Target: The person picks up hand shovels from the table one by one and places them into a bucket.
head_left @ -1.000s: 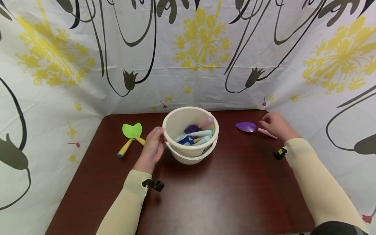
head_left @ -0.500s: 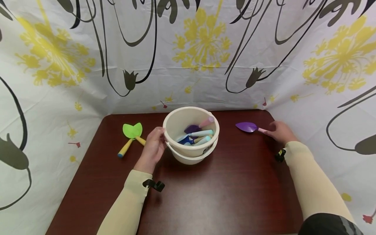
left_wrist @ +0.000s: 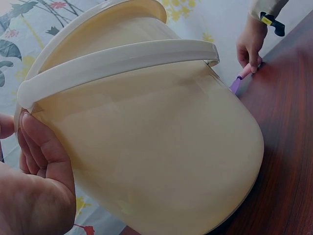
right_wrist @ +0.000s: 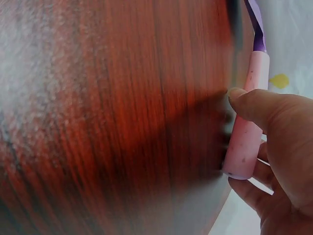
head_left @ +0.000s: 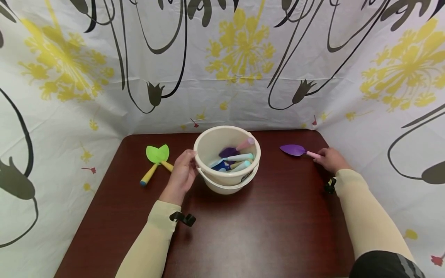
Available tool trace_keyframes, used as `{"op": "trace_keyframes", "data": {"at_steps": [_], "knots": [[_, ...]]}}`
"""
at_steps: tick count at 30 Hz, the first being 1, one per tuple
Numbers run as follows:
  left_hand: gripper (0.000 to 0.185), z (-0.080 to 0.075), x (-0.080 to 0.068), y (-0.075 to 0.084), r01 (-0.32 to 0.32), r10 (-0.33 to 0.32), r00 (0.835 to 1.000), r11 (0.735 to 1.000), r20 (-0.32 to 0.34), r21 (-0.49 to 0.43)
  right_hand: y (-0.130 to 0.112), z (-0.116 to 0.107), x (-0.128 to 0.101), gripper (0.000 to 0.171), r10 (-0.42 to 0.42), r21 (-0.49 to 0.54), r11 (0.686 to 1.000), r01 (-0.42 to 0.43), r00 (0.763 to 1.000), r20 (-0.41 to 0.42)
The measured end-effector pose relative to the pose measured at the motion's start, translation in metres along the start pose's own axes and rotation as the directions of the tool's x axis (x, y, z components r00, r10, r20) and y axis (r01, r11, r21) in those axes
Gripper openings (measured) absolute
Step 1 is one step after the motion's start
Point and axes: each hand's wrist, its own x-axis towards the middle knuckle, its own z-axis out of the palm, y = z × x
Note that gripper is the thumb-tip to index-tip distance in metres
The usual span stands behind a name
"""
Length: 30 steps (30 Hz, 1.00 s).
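The head view looks down across the surface (head_left: 264, 231) toward its far edge; both wrist views sit close, sharing the purple trowel (left_wrist: 235, 83).

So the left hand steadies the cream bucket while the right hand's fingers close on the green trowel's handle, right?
Not quite: the right hand grips the pink handle of the purple trowel, as the right wrist view shows. The green trowel lies untouched beside the left hand, which does hold the cream bucket.

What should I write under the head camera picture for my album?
Left hand holds the cream bucket while right hand grips the purple trowel.
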Motion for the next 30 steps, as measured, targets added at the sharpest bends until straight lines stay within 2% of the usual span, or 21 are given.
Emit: {"op": "trace_keyframes", "data": {"at_steps": [22, 30], "knots": [[0.011, -0.0007, 0.0017, -0.0012, 0.001, -0.001, 1.0, 1.0, 0.0, 0.0, 0.0046, 0.006, -0.0026, 0.042, 0.033, 0.047, 0.998, -0.032, 0.999, -0.024], [0.012, -0.0012, 0.0017, -0.0012, 0.004, -0.004, 1.0, 1.0, 0.004, 0.001, -0.0008, 0.005, -0.0052, 0.043, 0.044, 0.09, 0.995, -0.041, 0.998, -0.036]]}}
